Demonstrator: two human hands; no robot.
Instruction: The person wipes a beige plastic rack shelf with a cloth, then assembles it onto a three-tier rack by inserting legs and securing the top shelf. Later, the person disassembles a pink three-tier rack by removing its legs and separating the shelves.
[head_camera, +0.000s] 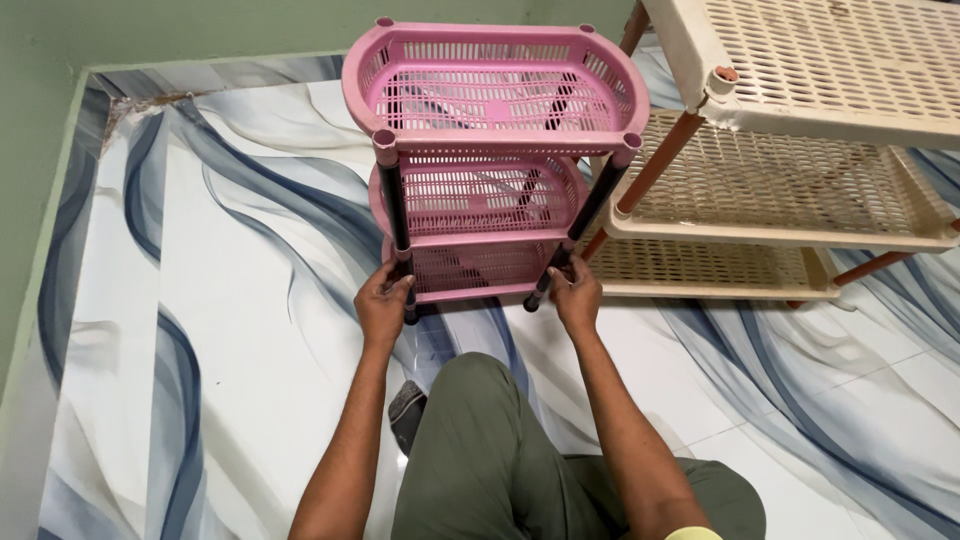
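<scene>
Left hand (383, 303) and right hand (577, 293) each grip, seemingly closed, a front leg of the pink three-tier rack (490, 150); even, low pressure keeps it level.

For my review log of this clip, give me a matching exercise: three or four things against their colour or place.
Things:
1. three-tier oval rack
2. larger slatted rack
3. left hand
4. rack's upright poles

Descriptions:
A. cream, with reddish-brown legs
B. black
C. pink
D. on the near-left bottom leg

Pairs: 1-C, 2-A, 3-D, 4-B
</scene>
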